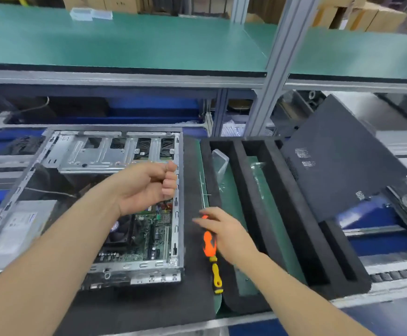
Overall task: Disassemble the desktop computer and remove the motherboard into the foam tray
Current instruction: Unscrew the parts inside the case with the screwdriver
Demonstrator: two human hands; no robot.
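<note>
Under the right hand's [224, 232] relaxed, straight fingers lies the screwdriver [208, 246], shaft toward 12 o'clock; the left hand [149, 185], an apparently empty fist, has the motherboard [146, 235] at 6.

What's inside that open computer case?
A green circuit board, a black fan, a grey power box and a metal frame. The left arm hides part of the board.

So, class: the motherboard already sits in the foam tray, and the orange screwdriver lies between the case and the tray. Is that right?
Not quite. The head view shows the motherboard inside the open computer case, not in the foam tray. The orange screwdriver does lie between the case and the tray.
</note>
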